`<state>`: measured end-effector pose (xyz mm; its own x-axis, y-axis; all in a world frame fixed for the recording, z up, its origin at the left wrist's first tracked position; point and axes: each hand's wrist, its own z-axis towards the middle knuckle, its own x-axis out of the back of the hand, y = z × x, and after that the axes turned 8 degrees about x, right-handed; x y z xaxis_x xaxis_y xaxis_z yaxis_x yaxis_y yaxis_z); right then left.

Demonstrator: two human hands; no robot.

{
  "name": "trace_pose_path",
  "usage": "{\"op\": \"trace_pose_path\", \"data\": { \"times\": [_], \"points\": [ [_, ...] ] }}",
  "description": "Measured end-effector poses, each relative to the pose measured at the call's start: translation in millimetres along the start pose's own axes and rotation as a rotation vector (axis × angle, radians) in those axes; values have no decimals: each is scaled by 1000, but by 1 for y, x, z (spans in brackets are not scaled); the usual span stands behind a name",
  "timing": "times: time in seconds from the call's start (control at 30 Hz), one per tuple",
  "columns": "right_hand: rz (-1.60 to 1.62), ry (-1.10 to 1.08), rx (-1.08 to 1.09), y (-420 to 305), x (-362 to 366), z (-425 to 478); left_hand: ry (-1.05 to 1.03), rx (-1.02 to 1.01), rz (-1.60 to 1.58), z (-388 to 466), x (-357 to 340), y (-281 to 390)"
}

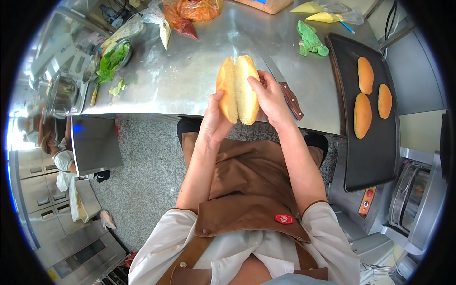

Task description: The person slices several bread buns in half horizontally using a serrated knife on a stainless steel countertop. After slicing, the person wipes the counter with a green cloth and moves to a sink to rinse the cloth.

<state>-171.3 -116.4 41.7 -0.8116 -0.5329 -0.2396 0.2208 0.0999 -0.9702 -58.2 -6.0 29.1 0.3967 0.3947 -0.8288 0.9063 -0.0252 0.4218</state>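
Observation:
Between both hands I hold an oblong bread roll [246, 96], split lengthwise and spread so the pale crumb shows. My left hand [214, 119] grips its left half, thumb on the golden crust. My right hand [269, 98] grips the other half, with the thumb at the cut face's edge and fingers behind. The roll is above the front edge of the steel worktable [171, 82]. Beside my right hand lies a knife with a riveted wooden handle [292, 100], its blade pointing away from me. Part of the knife is hidden behind that hand.
On the right, a dark baking tray [374, 156] carries three rolls [363, 115]. A green cloth [310, 38] and filled piping bags [322, 17] lie beyond. At left are a bowl of lettuce [115, 58] and a scale [76, 67]. Another person [64, 160] stands far left.

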Motion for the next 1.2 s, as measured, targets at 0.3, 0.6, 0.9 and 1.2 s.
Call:
{"op": "trace_pose_path", "data": {
  "times": [0.3, 0.6, 0.9, 1.2],
  "points": [
    [-129, 26, 49, 4, -3, -1, -32, 7, -21, 4, 3, -3],
    [-650, 51, 332, 18, -20, -20, 32, -122, 142, 10, -3, -17],
    [-429, -143, 244, 7, -12, -25, 18, -75, -7, 7, -1, -18],
    [-744, -75, 446, 12, -19, -29, 75, -143, 264, 6, -12, -19]
  ]
}}
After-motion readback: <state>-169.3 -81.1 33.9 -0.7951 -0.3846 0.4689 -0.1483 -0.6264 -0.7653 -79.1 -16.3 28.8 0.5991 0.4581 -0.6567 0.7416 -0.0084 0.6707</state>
